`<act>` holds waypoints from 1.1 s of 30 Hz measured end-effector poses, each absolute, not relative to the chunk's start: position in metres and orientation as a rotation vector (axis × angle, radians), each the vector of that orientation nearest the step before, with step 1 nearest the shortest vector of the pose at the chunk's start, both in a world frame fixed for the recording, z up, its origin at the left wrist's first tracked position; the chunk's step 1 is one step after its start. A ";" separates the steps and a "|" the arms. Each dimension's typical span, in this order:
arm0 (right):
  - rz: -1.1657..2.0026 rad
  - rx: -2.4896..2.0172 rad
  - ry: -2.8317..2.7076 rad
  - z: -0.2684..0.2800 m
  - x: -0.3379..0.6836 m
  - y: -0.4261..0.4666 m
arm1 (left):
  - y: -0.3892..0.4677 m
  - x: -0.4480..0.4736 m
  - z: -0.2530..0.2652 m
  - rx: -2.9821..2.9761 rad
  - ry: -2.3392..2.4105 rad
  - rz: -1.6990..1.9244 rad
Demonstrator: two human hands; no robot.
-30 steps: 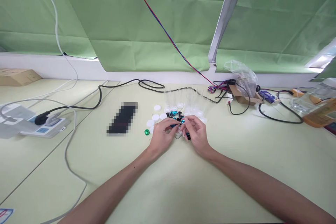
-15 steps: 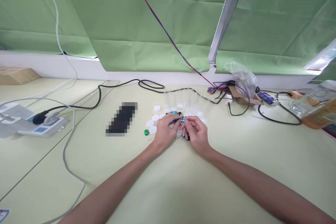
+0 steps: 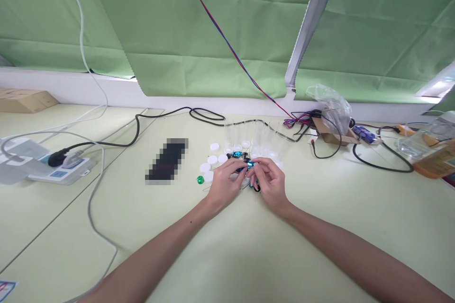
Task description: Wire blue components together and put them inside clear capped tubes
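Blue part (image 3: pixel 250 164) turned slightly; left hand (image 3: pixel 224 184) and right hand (image 3: pixel 272 182) pinched it together, seemingly unfinished, short of the table's far edge (image 3: pixel 170 110).

Head-height view, forward and down

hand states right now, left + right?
Left hand: fingertips beside a small shiny blue piece; whether they're closed on it can't be told.
Right hand: closed, holding that piece.
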State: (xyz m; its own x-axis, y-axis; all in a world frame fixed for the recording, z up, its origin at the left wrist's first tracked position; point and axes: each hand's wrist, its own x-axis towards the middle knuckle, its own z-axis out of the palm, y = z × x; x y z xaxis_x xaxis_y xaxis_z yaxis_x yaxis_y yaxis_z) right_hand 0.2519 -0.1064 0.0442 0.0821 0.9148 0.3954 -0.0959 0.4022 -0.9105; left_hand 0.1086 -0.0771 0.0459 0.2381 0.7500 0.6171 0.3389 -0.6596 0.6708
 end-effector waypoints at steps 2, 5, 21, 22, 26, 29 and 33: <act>0.911 -0.861 -1.246 0.044 0.252 -0.106 | -0.077 0.108 0.046 2.119 1.003 1.396; 0.915 -0.857 -1.234 0.045 0.252 -0.106 | -0.078 0.107 0.047 2.114 0.997 1.371; 0.855 -0.881 -1.169 0.042 0.253 -0.104 | -0.082 0.108 0.046 2.094 0.971 1.344; 0.846 -0.888 -1.170 0.042 0.253 -0.104 | -0.082 0.108 0.046 2.096 0.970 1.344; 0.789 -0.927 -1.180 0.040 0.254 -0.103 | -0.081 0.107 0.045 2.098 0.978 1.345; 0.738 -0.974 -1.179 0.038 0.254 -0.103 | -0.081 0.107 0.045 2.125 0.980 1.365; 0.666 -1.016 -1.207 0.038 0.254 -0.104 | -0.082 0.108 0.045 2.191 0.991 1.407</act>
State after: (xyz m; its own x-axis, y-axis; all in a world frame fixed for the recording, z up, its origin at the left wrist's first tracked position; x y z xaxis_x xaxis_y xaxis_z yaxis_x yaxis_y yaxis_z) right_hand 0.2545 -0.1038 0.0382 0.2606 0.8621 0.4346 0.0919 0.4259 -0.9001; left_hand 0.1079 -0.0816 0.0454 0.2608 0.7178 0.6456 0.3665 -0.6923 0.6216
